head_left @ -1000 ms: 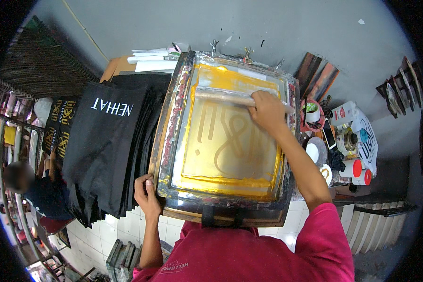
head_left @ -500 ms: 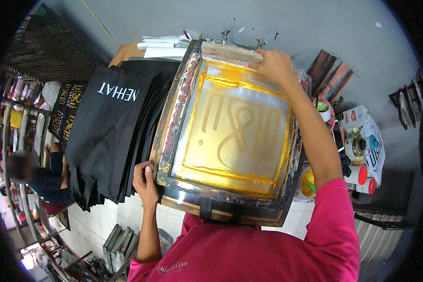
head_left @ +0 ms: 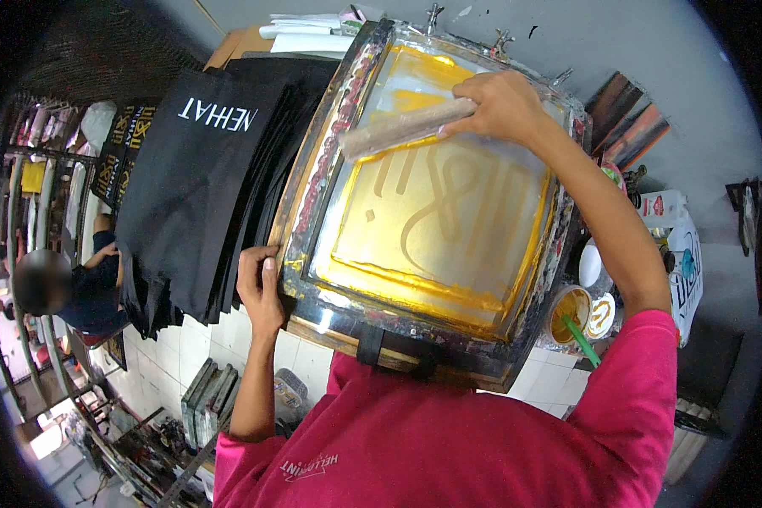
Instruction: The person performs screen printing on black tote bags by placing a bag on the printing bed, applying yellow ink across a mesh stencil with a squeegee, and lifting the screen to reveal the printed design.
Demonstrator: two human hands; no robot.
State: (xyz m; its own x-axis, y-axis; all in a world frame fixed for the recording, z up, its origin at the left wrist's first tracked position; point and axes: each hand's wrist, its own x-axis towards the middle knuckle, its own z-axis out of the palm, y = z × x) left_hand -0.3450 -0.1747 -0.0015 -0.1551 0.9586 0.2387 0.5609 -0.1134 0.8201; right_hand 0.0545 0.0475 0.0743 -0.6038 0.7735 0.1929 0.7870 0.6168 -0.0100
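Note:
A screen printing frame (head_left: 300,220) lies before me, its mesh smeared with golden-yellow ink (head_left: 432,292) around a curved, letter-like design. My right hand (head_left: 501,106) is closed around one end of a wooden-handled squeegee (head_left: 402,127). The squeegee lies slanted across the upper part of the mesh, with yellow ink along its lower edge. At the frame's near left corner, my left hand (head_left: 261,288) grips the edge, thumb toward me and fingers partly hidden. Left of the frame, a stack of black fabric bags (head_left: 196,182) with white lettering hangs over the table side.
On the right stands a tub of yellow ink (head_left: 571,315) with a green stick (head_left: 580,340). Squeegees (head_left: 622,118) lean by the grey wall at the far right. Metal clamps (head_left: 499,42) sit behind the frame. Another person (head_left: 97,288) is at the left, near racks.
My right hand has drawn the squeegee from the frame's far edge toward me onto the mesh and tilted it. The left hand stays at the corner. The view has shifted slightly.

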